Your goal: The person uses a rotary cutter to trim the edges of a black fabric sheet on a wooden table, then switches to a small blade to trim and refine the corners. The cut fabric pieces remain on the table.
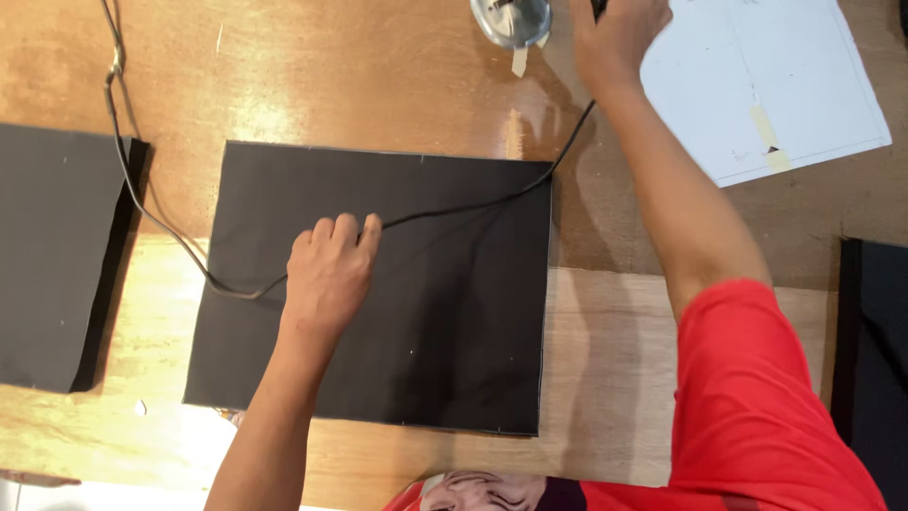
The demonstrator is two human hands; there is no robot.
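Note:
A rectangular piece of black fabric (445, 312) lies flat on the wooden table (359, 76) in front of me. My left hand (329, 274) rests on its upper left part, fingers curled shut around a thin black cable (473, 203) that crosses the fabric. The cable runs up and to the right to my right hand (615, 43), at the top edge of the view. That hand is closed on a small black object at the cable's end, mostly cut off by the frame. A shiny round metal thing (511, 19) sits just left of my right hand.
A second black fabric piece (52, 255) lies at the left, and another (875, 331) at the right edge. A white paper sheet (776, 85) with tape marks lies at the top right. The cable loops away to the upper left (118, 104).

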